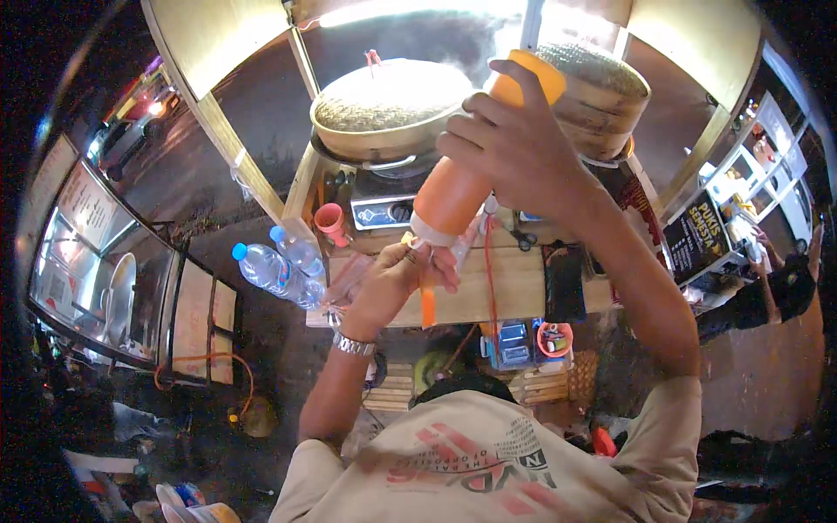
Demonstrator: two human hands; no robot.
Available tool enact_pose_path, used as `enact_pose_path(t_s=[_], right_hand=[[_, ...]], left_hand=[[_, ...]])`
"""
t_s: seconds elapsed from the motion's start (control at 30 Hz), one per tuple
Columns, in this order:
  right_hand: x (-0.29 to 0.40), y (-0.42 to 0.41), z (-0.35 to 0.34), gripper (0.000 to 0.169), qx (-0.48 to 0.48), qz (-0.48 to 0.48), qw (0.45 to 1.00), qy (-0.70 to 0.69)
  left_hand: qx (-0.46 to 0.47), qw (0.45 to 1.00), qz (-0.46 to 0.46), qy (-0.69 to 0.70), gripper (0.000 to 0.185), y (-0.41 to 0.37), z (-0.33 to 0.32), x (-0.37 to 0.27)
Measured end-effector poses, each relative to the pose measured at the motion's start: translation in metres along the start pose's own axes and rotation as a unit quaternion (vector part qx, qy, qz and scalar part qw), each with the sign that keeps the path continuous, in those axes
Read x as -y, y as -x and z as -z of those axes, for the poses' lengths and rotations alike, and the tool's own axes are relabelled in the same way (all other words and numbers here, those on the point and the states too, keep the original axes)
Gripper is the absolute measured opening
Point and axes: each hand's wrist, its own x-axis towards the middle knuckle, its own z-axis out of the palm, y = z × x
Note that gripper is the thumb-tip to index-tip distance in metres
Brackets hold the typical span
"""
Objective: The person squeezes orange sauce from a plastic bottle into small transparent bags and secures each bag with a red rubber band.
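My right hand (503, 137) grips a large squeeze bottle (451, 196) of orange sauce, tilted with its narrow end down. Under its nozzle, my left hand (399, 265) pinches the top of a small narrow plastic bag (427, 301), which hangs down with orange sauce in it. The fingers partly hide the nozzle and the bag's mouth. Past the bottle stand a round bamboo steamer (373, 140) with a woven lid, at the left, and a second bamboo steamer (608, 111) at the right, with steam between them.
A portable gas stove (379, 214) sits under the left steamer. Beside it are a pink cup (332, 224) and two plastic water bottles (274, 268). Scissors (523, 240) and a dark cloth (563, 281) lie on the wooden counter (516, 281). Another person (765, 294) stands at a stall on the right.
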Motion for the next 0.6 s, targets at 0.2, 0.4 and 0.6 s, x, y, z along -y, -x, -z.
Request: enact_pose_path(t_s=[0.2, 0.4, 0.6], right_hand=[[0.013, 0.039, -0.022, 0.032, 0.046, -0.064, 0.997, 0.002], [0.073, 0.133, -0.099, 0.068, 0.281, -0.212, 0.888, -0.298], [0.206, 0.178, -0.165, 0.071, 0.179, -0.369, 0.695, -0.591]], left_hand=[[-0.096, 0.98, -0.003, -0.177, 0.029, -0.007, 0.023, 0.037], [-0.115, 0.802, -0.097, -0.577, 0.015, -0.007, 0.029, 0.047], [-0.043, 0.762, -0.196, -0.616, 0.018, 0.011, 0.063, 0.069]])
